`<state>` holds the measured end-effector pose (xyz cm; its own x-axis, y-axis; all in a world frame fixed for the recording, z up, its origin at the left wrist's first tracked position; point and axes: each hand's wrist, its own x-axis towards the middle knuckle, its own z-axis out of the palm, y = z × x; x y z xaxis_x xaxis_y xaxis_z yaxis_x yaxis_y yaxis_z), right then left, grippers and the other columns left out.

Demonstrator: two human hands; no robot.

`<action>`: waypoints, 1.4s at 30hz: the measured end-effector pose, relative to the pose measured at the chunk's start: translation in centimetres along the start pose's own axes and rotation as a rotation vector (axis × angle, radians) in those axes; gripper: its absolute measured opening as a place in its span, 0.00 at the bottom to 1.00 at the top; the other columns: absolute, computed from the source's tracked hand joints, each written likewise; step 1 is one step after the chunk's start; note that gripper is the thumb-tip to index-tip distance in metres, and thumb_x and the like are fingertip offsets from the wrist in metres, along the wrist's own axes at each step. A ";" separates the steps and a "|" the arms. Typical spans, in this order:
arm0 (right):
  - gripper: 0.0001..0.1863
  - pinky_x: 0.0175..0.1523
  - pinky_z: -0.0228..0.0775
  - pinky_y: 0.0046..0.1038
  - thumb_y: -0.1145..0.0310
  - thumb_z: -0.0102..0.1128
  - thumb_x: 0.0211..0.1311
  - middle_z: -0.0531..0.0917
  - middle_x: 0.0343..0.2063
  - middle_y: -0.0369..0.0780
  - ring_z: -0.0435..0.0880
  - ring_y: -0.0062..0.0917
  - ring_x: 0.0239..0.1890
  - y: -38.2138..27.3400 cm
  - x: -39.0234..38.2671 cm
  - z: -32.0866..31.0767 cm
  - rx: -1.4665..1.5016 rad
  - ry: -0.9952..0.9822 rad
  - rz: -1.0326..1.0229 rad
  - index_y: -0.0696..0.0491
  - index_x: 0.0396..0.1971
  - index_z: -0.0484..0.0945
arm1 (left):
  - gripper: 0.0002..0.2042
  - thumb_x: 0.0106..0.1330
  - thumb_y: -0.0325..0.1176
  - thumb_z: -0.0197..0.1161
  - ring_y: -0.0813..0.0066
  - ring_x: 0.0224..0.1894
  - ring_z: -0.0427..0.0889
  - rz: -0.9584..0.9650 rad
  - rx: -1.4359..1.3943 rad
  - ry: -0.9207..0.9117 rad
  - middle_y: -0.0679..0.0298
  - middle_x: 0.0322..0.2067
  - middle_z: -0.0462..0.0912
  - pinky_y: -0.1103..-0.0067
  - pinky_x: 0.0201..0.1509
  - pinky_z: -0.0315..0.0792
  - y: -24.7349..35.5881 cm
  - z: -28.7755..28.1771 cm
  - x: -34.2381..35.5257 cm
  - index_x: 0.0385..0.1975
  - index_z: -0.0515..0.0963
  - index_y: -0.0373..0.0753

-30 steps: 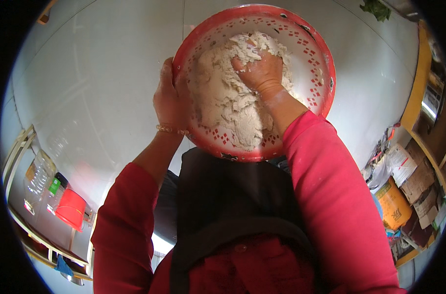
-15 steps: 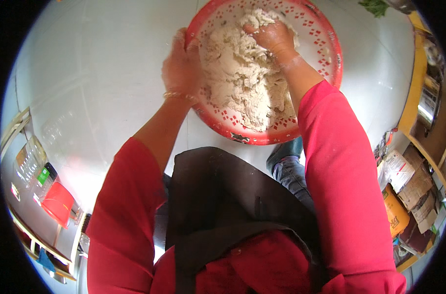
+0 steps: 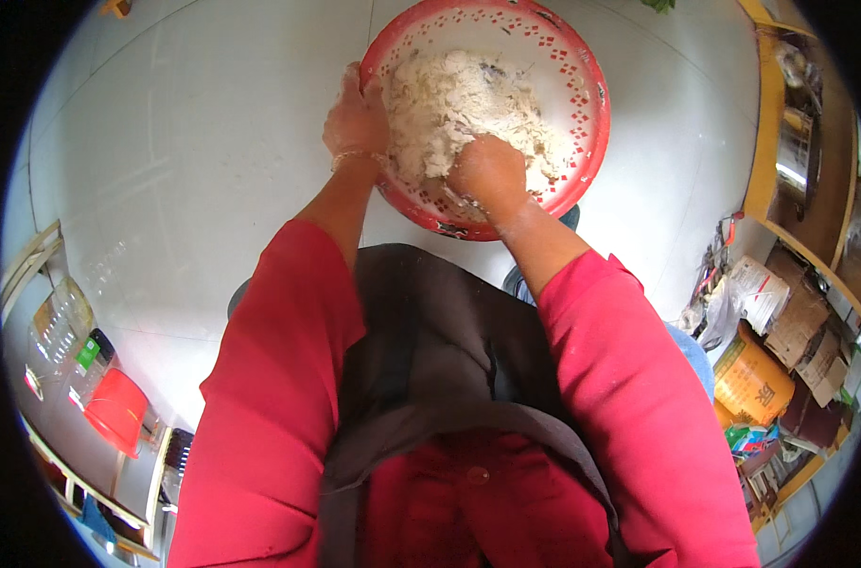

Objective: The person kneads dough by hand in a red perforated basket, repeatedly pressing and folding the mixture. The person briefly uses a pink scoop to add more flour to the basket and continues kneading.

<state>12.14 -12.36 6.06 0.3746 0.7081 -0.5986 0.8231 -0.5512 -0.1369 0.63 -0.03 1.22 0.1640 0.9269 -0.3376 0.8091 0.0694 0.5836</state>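
Observation:
A wide white basin (image 3: 582, 133) with a red rim and red diamond patterns holds a mass of rough, shaggy dough (image 3: 459, 95), spread over its left and middle part. My left hand (image 3: 357, 123) grips the basin's left rim, fingers on the outside. On the near side of the dough, my right hand (image 3: 489, 173) is closed and presses into it; the fingertips are hidden in the dough. Flour dusts the right wrist.
Pale floor tiles (image 3: 213, 142) surround the basin. At the right stand a wooden shelf (image 3: 766, 142), an orange bucket (image 3: 754, 379) and cardboard pieces (image 3: 798, 317). A red plastic container (image 3: 116, 412) is at the lower left. A dark apron (image 3: 430, 331) covers my front.
My right hand has come from the far side of the dough back to its near side and closed. The dough looks more bunched toward the far side. My left hand stays on the rim.

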 end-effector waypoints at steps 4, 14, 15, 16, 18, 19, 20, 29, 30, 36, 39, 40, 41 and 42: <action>0.11 0.41 0.78 0.36 0.62 0.61 0.51 0.86 0.31 0.46 0.87 0.38 0.37 -1.6 2.9 0.8 0.049 0.016 0.066 0.52 0.29 0.87 | 0.22 0.72 0.47 0.48 0.48 0.50 0.81 -0.007 -0.092 -0.014 0.52 0.48 0.83 0.61 0.54 0.73 0.1 -0.4 -0.2 0.63 0.67 0.48; 0.14 0.35 0.76 0.39 0.58 0.65 0.48 0.85 0.25 0.42 0.85 0.38 0.30 -0.6 8.1 1.8 0.187 0.204 -0.164 0.42 0.36 0.85 | 0.21 0.72 0.39 0.53 0.55 0.53 0.81 -0.029 -0.237 0.012 0.51 0.51 0.81 0.69 0.56 0.73 1.0 -0.9 -0.4 0.60 0.70 0.36; 0.11 0.35 0.76 0.38 0.58 0.64 0.48 0.85 0.25 0.41 0.85 0.37 0.30 -0.2 8.3 1.9 0.172 0.217 -0.212 0.42 0.33 0.85 | 0.20 0.72 0.39 0.53 0.55 0.53 0.81 0.001 -0.235 0.027 0.50 0.51 0.81 0.69 0.56 0.73 1.0 -0.8 -0.4 0.60 0.70 0.36; 0.12 0.35 0.76 0.38 0.58 0.65 0.47 0.85 0.25 0.41 0.85 0.37 0.29 0.2 8.5 2.0 0.194 0.240 -0.268 0.41 0.33 0.85 | 0.20 0.72 0.39 0.54 0.56 0.53 0.81 0.026 -0.231 0.038 0.50 0.51 0.81 0.69 0.55 0.73 0.9 -0.8 -0.4 0.60 0.70 0.36; 0.13 0.35 0.76 0.37 0.56 0.66 0.44 0.85 0.24 0.41 0.85 0.36 0.28 1.1 9.3 2.4 0.230 0.316 -0.381 0.39 0.34 0.85 | 0.21 0.73 0.39 0.54 0.58 0.53 0.81 0.042 -0.244 0.031 0.50 0.51 0.81 0.71 0.56 0.73 0.5 -0.7 -0.3 0.60 0.70 0.35; 0.14 0.35 0.76 0.37 0.56 0.67 0.43 0.85 0.24 0.40 0.85 0.36 0.28 1.6 9.8 2.7 0.228 0.324 -0.410 0.39 0.34 0.85 | 0.21 0.73 0.39 0.54 0.60 0.52 0.81 0.070 -0.238 0.041 0.51 0.51 0.81 0.72 0.56 0.72 0.2 -0.6 -0.2 0.60 0.70 0.34; 0.15 0.36 0.76 0.36 0.56 0.67 0.42 0.85 0.23 0.40 0.85 0.36 0.28 2.1 10.2 3.0 0.227 0.328 -0.438 0.39 0.34 0.85 | 0.20 0.73 0.39 0.53 0.61 0.52 0.80 0.095 -0.230 0.050 0.52 0.50 0.81 0.73 0.56 0.72 -0.1 -0.5 -0.1 0.59 0.70 0.34; 0.15 0.41 0.78 0.35 0.54 0.67 0.40 0.85 0.27 0.43 0.85 0.38 0.32 2.4 12.2 3.7 0.147 0.350 -0.462 0.47 0.27 0.86 | 0.17 0.71 0.40 0.52 0.50 0.47 0.83 0.250 -0.303 0.179 0.52 0.45 0.84 0.67 0.51 0.74 -1.5 1.0 0.0 0.55 0.74 0.41; 0.16 0.41 0.77 0.35 0.54 0.67 0.40 0.86 0.29 0.44 0.85 0.38 0.33 1.9 11.7 2.9 0.074 0.296 -0.422 0.49 0.28 0.86 | 0.19 0.71 0.43 0.50 0.47 0.49 0.81 0.180 -0.273 0.125 0.50 0.46 0.83 0.64 0.53 0.74 -1.4 0.8 0.1 0.57 0.73 0.43; 0.29 0.56 0.72 0.35 0.51 0.69 0.49 0.83 0.47 0.51 0.82 0.42 0.47 3.7 7.9 -3.3 0.120 -0.272 -0.335 0.54 0.48 0.82 | 0.20 0.71 0.47 0.49 0.46 0.49 0.80 0.084 -0.191 0.051 0.52 0.45 0.84 0.60 0.52 0.73 -1.0 0.2 -0.2 0.58 0.72 0.47; 0.28 0.58 0.68 0.30 0.52 0.64 0.59 0.82 0.49 0.43 0.79 0.30 0.50 7.7 9.5 -4.7 0.698 -0.236 -0.318 0.56 0.53 0.79 | 0.21 0.72 0.45 0.52 0.54 0.48 0.83 0.129 -0.281 0.057 0.50 0.45 0.83 0.67 0.52 0.74 -1.5 0.5 -0.2 0.59 0.72 0.40; 0.29 0.57 0.67 0.28 0.50 0.63 0.62 0.82 0.48 0.41 0.78 0.24 0.51 9.0 10.8 -4.8 0.844 -0.267 -0.150 0.57 0.54 0.78 | 0.21 0.72 0.45 0.52 0.55 0.47 0.83 0.121 -0.316 0.050 0.51 0.45 0.83 0.68 0.52 0.74 -1.6 0.7 -0.2 0.59 0.72 0.39; 0.29 0.56 0.69 0.28 0.50 0.60 0.64 0.82 0.51 0.39 0.78 0.25 0.51 9.6 12.7 -4.3 0.943 -0.160 -0.013 0.54 0.58 0.76 | 0.21 0.72 0.45 0.52 0.56 0.46 0.83 0.106 -0.349 0.045 0.51 0.45 0.83 0.69 0.52 0.74 -1.8 0.9 -0.2 0.58 0.72 0.39; 0.29 0.58 0.68 0.32 0.48 0.59 0.64 0.81 0.53 0.40 0.78 0.29 0.53 9.3 15.1 -3.2 0.965 0.051 -0.120 0.53 0.57 0.77 | 0.21 0.72 0.45 0.52 0.57 0.46 0.83 0.109 -0.376 0.049 0.52 0.45 0.84 0.70 0.52 0.74 -1.9 1.0 -0.1 0.58 0.73 0.38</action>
<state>26.80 -5.34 -1.73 0.3477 0.7889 -0.5067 0.1617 -0.5828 -0.7964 -0.37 -0.67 -0.58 0.2027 0.9523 -0.2282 0.5237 0.0915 0.8470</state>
